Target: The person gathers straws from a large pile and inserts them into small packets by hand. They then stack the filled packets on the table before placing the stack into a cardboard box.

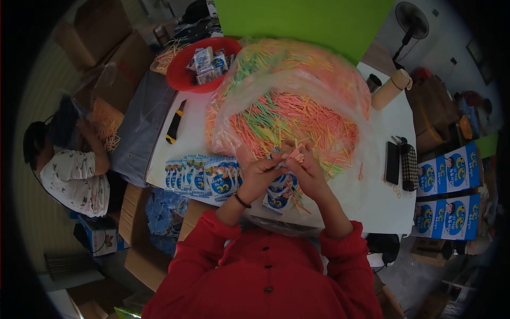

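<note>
My right hand [309, 173] closes around a small bundle of thin pink and yellow sticks [296, 156], their ends showing at the fingertips. My left hand [258, 175] meets it from the left, its fingers pinching a small blue-and-white packet [277, 154] at the bundle. Just beyond both hands, a big clear plastic bag [228, 125] lies open, heaped with loose pink, yellow and green sticks [297, 114]. Beneath my hands are more blue-and-white packets [277, 201] and a few stray sticks. To the left, a row of similar packets [199, 175] overlaps along the table's near edge.
On the white table [382, 138] are a red bowl [175, 80] of packs, a yellow-black utility knife [176, 122], a phone [392, 162], a patterned pouch [408, 166] and a beige bottle [390, 90]. Another person [77, 178] sits at left. Printed boxes [449, 170] stand at right.
</note>
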`<state>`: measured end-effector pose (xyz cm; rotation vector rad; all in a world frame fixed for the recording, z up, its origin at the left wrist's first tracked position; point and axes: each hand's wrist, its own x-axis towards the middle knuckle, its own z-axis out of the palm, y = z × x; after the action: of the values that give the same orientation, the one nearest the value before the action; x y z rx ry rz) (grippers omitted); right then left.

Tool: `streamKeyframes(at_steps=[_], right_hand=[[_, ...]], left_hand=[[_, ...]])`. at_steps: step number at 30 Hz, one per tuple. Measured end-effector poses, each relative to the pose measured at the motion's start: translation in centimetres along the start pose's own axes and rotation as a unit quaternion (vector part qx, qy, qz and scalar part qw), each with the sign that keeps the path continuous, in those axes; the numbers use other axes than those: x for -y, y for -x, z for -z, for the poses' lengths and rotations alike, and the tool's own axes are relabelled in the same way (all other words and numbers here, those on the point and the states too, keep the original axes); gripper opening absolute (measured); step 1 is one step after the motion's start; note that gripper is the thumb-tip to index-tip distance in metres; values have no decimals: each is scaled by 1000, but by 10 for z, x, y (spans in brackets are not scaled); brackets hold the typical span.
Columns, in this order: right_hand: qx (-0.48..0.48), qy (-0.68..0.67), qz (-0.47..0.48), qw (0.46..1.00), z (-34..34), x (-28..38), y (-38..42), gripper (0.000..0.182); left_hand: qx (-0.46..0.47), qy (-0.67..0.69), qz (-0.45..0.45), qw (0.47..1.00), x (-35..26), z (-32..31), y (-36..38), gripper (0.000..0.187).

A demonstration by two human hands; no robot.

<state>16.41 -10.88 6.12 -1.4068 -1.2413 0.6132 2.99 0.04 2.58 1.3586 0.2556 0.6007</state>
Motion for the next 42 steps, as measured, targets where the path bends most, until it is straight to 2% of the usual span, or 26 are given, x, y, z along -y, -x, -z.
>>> streamKeyframes(at_steps=[2, 3, 6, 8, 9, 11, 12, 14, 16, 20, 22, 23, 24, 25, 26, 28, 29, 30, 32, 33, 35, 36, 38, 39, 41, 42], right_hand=[[9, -86, -70, 994, 2, 11, 2, 29], [10, -87, -69, 994, 3, 16, 1, 29], [-32, -205, -38, 977, 8, 19, -3, 30], [-167, -239, -107, 950, 17, 13, -6, 28], [-163, -241, -108, 951, 22, 5, -6, 28], [-266, -197, -114, 937, 33, -17, -5, 26], [-258, -202, -115, 938, 38, -24, -3, 26], [-318, -82, -69, 942, 41, -36, 3, 22], [-308, -74, -74, 946, 47, -38, 12, 21], [-304, -49, -99, 946, 69, -33, 32, 19], [-319, -60, -103, 940, 83, -30, 39, 19], [-323, -83, -103, 937, 88, -29, 40, 19], [-330, -75, -103, 935, 92, -33, 41, 19], [-341, -74, -102, 932, 98, -40, 42, 19], [-352, -73, -100, 928, 103, -46, 42, 19], [-363, -23, -98, 926, 110, -53, 39, 18], [-367, 19, -103, 924, 111, -56, 39, 18], [-372, 25, -102, 922, 115, -57, 39, 18], [-315, 165, -154, 922, 120, -59, 34, 16], [-316, 168, -153, 921, 122, -63, 28, 16], [-214, 259, -124, 934, 125, -76, 10, 16], [-215, 260, -122, 934, 130, -82, -3, 16], [-211, 373, -23, 903, 140, -91, -26, 17], [-212, 373, -22, 903, 143, -84, -35, 17], [-106, 394, -172, 897, 143, -62, -51, 30], [-104, 395, -171, 896, 139, -64, -53, 30]], left_hand=[[46, -12, 66, 997, 7, 6, 0, 32], [45, -13, 65, 997, 5, 4, -1, 32], [30, 74, 62, 995, 4, -1, -5, 31], [59, 155, 114, 980, 8, 2, -7, 33], [55, 154, 113, 980, 7, 2, -8, 33], [55, 194, 117, 972, 4, 2, -8, 34], [46, 190, 116, 974, 2, 1, -6, 34], [9, 150, 77, 986, -4, 1, 3, 32], [-8, 144, 69, 987, -23, 6, 17, 30], [-118, -90, 73, 986, -59, 42, 55, 28], [-162, -258, 84, 949, -58, 73, 62, 36], [-154, -252, 83, 952, -52, 85, 62, 36], [-165, -444, -7, 881, -43, 95, 60, 41], [-172, -611, -99, 766, -39, 98, 57, 47], [-170, -605, -105, 771, -36, 97, 56, 47], [-243, -636, -76, 729, -39, 88, 53, 52], [-241, -674, -95, 692, -45, 82, 54, 53], [-239, -669, -100, 697, -49, 75, 54, 53], [-236, -702, -159, 652, -53, 64, 53, 48], [-237, -700, -160, 654, -52, 59, 51, 48], [-139, -642, -198, 728, -49, 46, 44, 38], [-140, -642, -200, 727, -46, 39, 38, 38], [-66, -535, -174, 824, -34, 27, 21, 28], [-66, -535, -175, 824, -30, 24, 14, 28], [-71, -552, -157, 816, -21, 20, 3, 28], [-74, -551, -157, 816, -17, 18, 0, 28]])
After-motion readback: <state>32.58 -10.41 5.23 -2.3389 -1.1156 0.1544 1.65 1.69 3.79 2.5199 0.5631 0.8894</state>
